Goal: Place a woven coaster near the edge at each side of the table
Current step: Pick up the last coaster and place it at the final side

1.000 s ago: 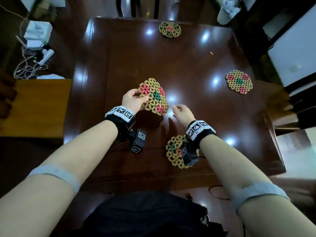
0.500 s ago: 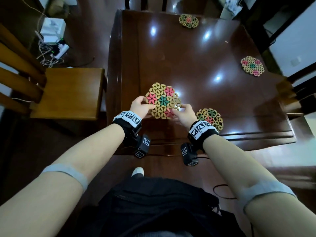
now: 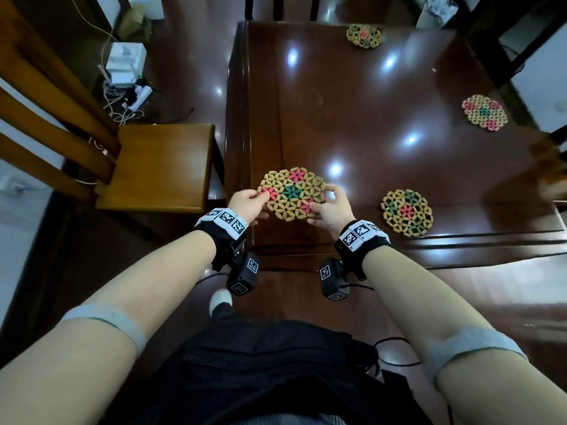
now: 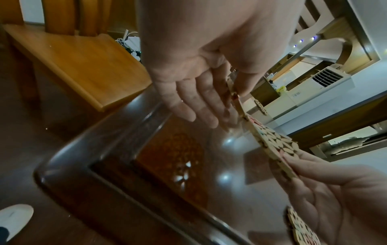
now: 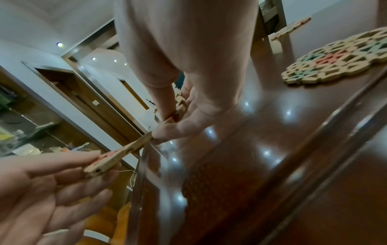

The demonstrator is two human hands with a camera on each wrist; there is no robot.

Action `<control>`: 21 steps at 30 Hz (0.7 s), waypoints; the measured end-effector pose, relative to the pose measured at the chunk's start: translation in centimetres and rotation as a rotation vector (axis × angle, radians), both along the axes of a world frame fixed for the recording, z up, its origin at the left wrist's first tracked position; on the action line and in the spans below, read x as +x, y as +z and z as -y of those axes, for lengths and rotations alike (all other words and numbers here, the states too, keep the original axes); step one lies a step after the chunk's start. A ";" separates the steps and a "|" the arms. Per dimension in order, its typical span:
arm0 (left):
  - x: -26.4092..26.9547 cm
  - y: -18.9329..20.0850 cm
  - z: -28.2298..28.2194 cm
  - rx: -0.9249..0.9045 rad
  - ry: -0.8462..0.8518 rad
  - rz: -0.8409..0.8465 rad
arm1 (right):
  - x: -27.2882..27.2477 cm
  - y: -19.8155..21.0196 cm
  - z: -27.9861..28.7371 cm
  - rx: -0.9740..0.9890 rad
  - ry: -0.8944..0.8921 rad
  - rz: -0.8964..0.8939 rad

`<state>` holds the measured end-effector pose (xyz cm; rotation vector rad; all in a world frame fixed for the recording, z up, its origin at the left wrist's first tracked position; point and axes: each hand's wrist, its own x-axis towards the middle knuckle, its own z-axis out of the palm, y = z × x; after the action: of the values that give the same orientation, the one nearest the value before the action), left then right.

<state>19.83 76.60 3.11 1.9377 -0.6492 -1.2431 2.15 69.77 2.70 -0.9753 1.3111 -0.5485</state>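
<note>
coaster (image 3: 291, 193): off the table (image 3: 383, 124), over its near-left corner
left hand (image 3: 245, 204): pinching its left rim
right hand (image 3: 329, 210): pinching the right rim
tip: I'd lower it flat by the left edge, since the other three sides look covered

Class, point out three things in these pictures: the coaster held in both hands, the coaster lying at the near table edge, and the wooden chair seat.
held coaster (image 3: 291, 193), head view, on its green centre flower.
near-edge coaster (image 3: 407, 212), head view, on its red centre flower.
chair seat (image 3: 159, 167), head view, on the middle of the bare seat.
</note>
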 end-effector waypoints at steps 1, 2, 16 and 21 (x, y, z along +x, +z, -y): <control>1.4 0.0 0.4 -0.040 0.019 0.055 | 1.1 0.5 0.2 -0.014 0.010 0.000; 2.8 0.0 0.9 -0.072 0.043 0.101 | 2.3 0.7 0.5 -0.032 0.018 -0.005; 23.6 -0.6 10.9 -0.117 -0.161 0.185 | 20.7 1.1 4.7 -0.017 -0.247 0.054; 24.8 -1.0 15.3 -0.099 -0.255 0.178 | 21.5 1.3 6.3 0.012 -0.257 0.105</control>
<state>44.68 61.30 2.06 1.9411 -1.0576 -1.1706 23.63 63.51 4.03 -0.7619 1.3520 -0.7765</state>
